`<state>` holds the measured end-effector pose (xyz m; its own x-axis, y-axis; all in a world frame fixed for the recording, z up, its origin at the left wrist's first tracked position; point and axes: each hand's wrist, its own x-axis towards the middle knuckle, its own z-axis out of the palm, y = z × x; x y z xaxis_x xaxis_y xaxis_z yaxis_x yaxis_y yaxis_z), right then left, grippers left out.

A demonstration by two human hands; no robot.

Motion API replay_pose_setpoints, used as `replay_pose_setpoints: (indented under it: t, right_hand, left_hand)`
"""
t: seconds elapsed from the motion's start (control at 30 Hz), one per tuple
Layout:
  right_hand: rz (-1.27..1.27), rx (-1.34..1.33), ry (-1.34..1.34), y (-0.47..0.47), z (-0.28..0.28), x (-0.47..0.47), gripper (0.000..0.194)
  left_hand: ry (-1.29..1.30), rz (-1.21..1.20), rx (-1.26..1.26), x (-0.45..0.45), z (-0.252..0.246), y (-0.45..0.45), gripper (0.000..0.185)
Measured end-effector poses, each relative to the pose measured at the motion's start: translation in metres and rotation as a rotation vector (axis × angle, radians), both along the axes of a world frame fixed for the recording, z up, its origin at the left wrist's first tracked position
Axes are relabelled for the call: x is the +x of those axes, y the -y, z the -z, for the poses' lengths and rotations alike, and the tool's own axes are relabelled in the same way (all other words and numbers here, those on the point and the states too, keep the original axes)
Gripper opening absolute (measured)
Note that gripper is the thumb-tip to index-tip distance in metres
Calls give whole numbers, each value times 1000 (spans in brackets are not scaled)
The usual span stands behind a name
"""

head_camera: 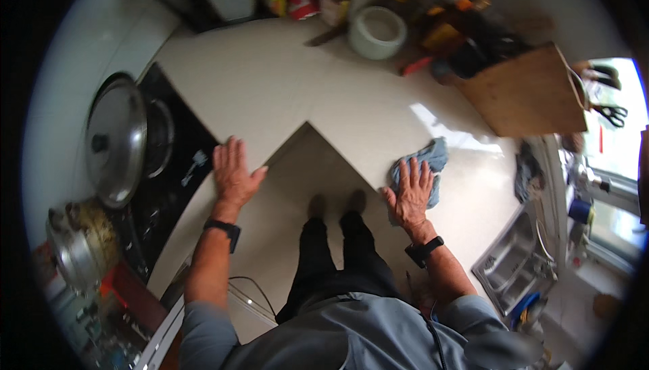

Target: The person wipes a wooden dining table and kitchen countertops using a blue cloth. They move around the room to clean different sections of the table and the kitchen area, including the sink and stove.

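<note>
My left hand (234,175) lies palm down, fingers outstretched, at the counter edge beside the black glass cooktop (190,144). It holds nothing. On the other side of the counter corner, my right hand (411,195) is spread flat over a crumpled blue-grey cloth (437,153). The cloth shows beyond the fingertips and to the right of the hand; the part beneath the palm is hidden. Both hands rest by the front edge of the pale L-shaped countertop (304,81). A large lidded pan (119,142) stands on the cooktop.
A white round pot (377,33) stands at the back, near blurred packages. Toward the right rear is a wooden board (527,94), with black-handled scissors (611,114) beyond it. A steel sink (517,263) lies at right. At left is a metal pot (76,253).
</note>
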<state>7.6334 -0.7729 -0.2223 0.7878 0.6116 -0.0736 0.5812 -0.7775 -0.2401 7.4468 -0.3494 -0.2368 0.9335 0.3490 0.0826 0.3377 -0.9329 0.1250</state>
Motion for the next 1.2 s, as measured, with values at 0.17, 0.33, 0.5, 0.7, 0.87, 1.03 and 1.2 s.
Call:
replay_pose_setpoints:
  t: [0.17,0.33,0.5,0.7,0.87,1.03,1.2]
  right_hand:
    - [-248,245,59,-133,8,40,72]
    - [-315,495,84,-240,26,46,59]
    - [-441,523,-13,-319,38,-7,53]
    - [-711,543,20,-290,30,-9,38]
    - [-597,396,42,-215,20,22,36]
    - [-347,415,45,-139,6,11,38]
    - [-10,356,79,-6,12,-23,44]
  left_hand:
    - [29,9,-40,-2,-2,1,89]
    - [55,15,-42,-3,-1,-2,84]
    - [14,-27,-69,-7,6,-3,75]
    - [71,-1,-56,-7,12,-5,69]
    - [80,12,-22,-8,16,-8,66]
    - [83,10,-19,-10,23,-12,65]
    - [70,37,22,-9,24,-15,64]
